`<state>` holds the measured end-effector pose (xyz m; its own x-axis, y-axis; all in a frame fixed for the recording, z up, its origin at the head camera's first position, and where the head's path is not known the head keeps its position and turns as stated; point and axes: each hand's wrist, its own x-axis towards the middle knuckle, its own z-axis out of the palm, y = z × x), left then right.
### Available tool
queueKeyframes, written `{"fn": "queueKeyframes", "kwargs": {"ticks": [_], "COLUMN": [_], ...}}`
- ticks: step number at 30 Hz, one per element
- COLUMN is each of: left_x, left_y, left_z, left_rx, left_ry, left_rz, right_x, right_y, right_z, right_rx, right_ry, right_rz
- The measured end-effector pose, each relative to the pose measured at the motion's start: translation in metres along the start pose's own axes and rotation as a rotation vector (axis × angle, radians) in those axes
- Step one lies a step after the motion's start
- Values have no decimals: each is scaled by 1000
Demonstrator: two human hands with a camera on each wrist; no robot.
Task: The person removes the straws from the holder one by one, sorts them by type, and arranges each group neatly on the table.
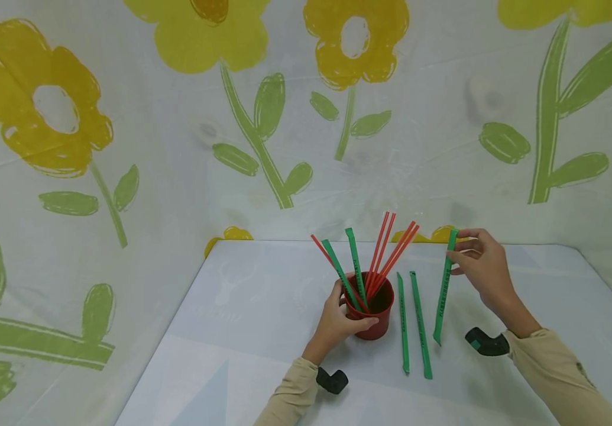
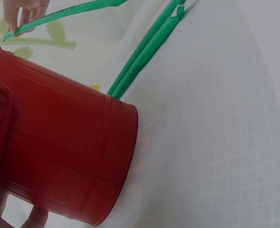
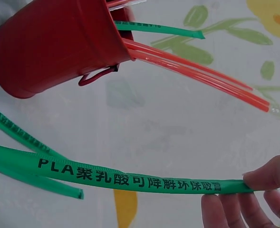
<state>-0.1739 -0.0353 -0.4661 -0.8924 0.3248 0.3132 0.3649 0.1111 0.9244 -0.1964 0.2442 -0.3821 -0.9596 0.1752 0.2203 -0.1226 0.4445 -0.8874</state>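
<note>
Left hand [image 1: 337, 322] grip clamped round red cup [image 1: 374, 310] of red and green straws on table [image 1: 242, 307], two green straws [image 1: 412, 322] flat just right of cup, right hand [image 1: 483, 263] grip pinching top of another green straw [image 1: 444, 290], lower tip at table.

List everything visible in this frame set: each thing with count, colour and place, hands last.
Cup: one, red, with a handle, standing mid-table.
Red straws: several, exact count unclear, standing in the cup.
Green wrapped straws in the cup: two, leaning left.
Green wrapped straws on the table: two, lying side by side right of the cup.
Held green straw: one, black print, lower end at the table.
Table: one, pale, patterned.
Backdrop: white cloth, yellow flowers, green leaves.
Left hand: grips the cup.
Right hand: pinches the held green straw near its top.
</note>
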Motion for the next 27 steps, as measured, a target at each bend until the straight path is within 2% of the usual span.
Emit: {"fn": "queueKeyframes", "kwargs": {"ticks": [14, 21, 27], "left_x": [-1, -1, 0], "left_y": [-1, -1, 0], "left_z": [-2, -2, -1], "left_rx": [-7, -5, 0], "left_ry": [6, 5, 3], "left_rz": [-7, 16, -1], "right_x": [4, 4, 5], "right_y": [14, 21, 27], "right_z": [7, 11, 14], "right_rx": [-34, -61, -68], "right_ry": [-50, -54, -55], "right_rz": [73, 102, 126]}}
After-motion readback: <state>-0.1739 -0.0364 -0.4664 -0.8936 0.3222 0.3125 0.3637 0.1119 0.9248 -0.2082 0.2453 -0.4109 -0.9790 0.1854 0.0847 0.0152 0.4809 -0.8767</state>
